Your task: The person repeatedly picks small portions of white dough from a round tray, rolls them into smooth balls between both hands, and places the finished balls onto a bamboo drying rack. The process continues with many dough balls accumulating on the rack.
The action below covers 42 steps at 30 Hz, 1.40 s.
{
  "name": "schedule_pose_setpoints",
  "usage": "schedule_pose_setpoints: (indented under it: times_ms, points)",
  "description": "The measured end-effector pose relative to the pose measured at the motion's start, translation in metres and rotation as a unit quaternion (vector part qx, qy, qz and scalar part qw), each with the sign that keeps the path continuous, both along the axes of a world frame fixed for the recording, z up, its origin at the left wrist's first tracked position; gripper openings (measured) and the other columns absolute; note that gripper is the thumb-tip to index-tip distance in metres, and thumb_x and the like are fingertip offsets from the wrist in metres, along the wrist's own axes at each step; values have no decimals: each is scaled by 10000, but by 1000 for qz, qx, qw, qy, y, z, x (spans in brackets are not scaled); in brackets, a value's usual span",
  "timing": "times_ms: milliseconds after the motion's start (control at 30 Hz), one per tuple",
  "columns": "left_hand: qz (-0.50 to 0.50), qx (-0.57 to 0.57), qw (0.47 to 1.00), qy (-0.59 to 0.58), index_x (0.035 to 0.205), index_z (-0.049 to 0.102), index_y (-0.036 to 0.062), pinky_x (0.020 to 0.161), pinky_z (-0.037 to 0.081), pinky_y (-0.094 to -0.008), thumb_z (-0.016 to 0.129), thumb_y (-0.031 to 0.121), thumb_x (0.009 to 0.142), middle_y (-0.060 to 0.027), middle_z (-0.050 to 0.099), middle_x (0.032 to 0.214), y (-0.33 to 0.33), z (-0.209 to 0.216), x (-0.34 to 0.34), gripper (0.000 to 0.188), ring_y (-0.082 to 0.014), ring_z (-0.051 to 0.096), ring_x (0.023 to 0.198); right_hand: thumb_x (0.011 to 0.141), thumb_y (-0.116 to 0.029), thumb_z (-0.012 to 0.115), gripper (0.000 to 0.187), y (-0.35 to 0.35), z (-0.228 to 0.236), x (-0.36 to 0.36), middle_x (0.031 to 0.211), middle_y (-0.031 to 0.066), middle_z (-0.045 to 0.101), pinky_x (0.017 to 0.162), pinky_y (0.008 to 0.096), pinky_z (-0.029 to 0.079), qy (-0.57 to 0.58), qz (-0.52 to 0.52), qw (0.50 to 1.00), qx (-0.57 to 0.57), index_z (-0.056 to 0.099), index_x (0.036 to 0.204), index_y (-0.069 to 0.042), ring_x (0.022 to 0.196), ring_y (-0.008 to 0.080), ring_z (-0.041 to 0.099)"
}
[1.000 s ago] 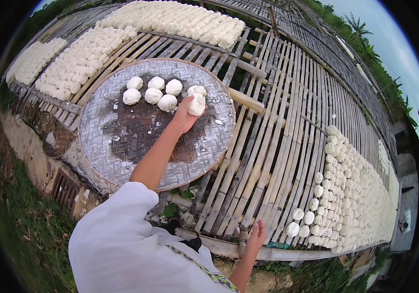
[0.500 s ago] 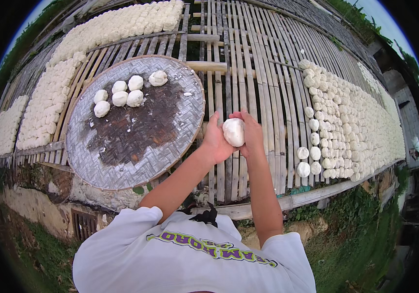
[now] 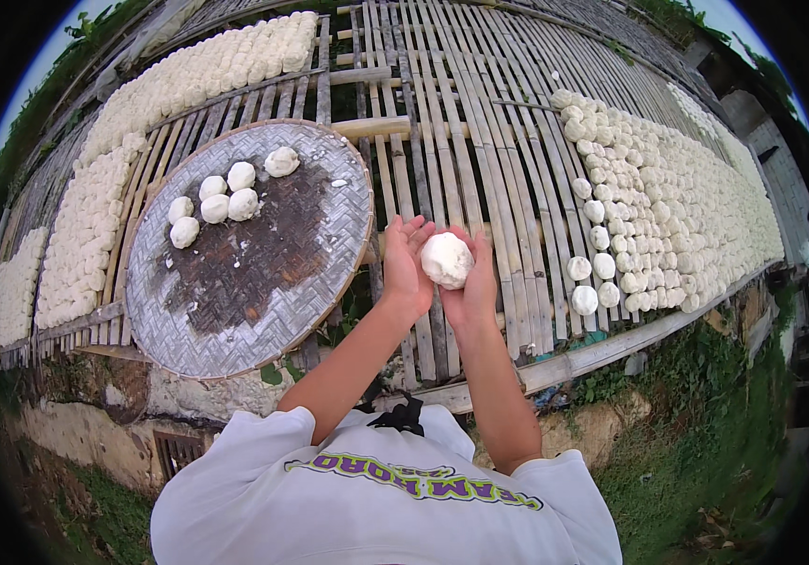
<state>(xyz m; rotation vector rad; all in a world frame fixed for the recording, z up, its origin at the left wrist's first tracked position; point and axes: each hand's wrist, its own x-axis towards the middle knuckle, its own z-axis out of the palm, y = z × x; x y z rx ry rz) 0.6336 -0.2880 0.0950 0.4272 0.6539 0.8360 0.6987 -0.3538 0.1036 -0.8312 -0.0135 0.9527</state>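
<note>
A white, doughy-looking ball [image 3: 447, 260] with an uneven surface lies cupped in my right hand [image 3: 477, 292], whose fingers curl up around its far side. Beside it, my left hand [image 3: 406, 271] is palm up with its fingers stretched out; its edge is close to the ball, and I cannot tell whether they touch. To the left is a large round woven tray [image 3: 155, 311], grey with a dark worn middle. Several similar white balls [image 3: 242, 204] sit on its far part, with small white crumbs scattered around them.
Bamboo slats [image 3: 517, 235] form a raised rack under my hands. Packed rows of white balls [image 3: 668, 217] cover its right side, and more rows [image 3: 84, 217] lie beyond the tray at left. A bamboo rail [image 3: 555, 370] runs along the near edge, with grass [image 3: 649, 471] below.
My left hand has opened away from the ball, its fingers spreading. The ball now rests in my right hand and looks turned. The whole view has shifted slightly.
</note>
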Motion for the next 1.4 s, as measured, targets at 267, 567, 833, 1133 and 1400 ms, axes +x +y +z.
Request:
schedule_pose_setpoints:
  times_ms: [267, 567, 833, 1133, 1400]
  points:
    - [-206, -110, 942, -242, 1401, 543, 91, 1116, 457, -497, 368, 593, 1033, -138, 588, 1420, -5, -4, -27, 646, -296, 583, 1304, 1089, -380, 436, 521, -19, -7, -20, 1226, 168, 679, 1019, 382, 522, -338, -30, 939, 60, 572, 1364, 42, 1160, 223, 653]
    - [-53, -92, 981, -161, 1376, 549, 26, 1142, 426, -466, 353, 565, 1051, -177, 561, 1465, -43, 5, -14, 659, -308, 565, 1304, 1056, -243, 554, 410, -41, 1, -26, 1239, 140, 649, 964, 312, 526, -252, -65, 965, 25, 562, 1349, 42, 1126, 170, 639]
    - [-81, -91, 991, -61, 1285, 531, 56, 1089, 456, -459, 465, 640, 1016, -163, 629, 1303, -38, -1, 4, 647, -301, 607, 1214, 1084, -268, 547, 357, -44, -25, 10, 1193, 117, 692, 926, 295, 531, -60, -38, 995, 71, 662, 1239, 32, 1096, 134, 651]
    - [-166, -21, 982, -86, 1461, 473, 77, 1123, 453, -498, 406, 639, 1027, -141, 545, 1455, -37, -5, -4, 713, -325, 548, 1327, 1063, -241, 506, 430, -48, -13, -3, 1351, 170, 609, 1048, 371, 493, -242, 18, 970, 18, 531, 1375, 55, 1211, 216, 610]
    - [-79, -116, 975, -172, 1467, 483, 53, 1071, 491, -442, 372, 599, 1047, -126, 658, 1214, -41, 4, -13, 698, -265, 608, 1206, 1075, -222, 488, 420, -52, -12, -15, 1326, 168, 628, 1018, 363, 517, -221, -49, 971, -71, 539, 1386, 56, 1184, 205, 629]
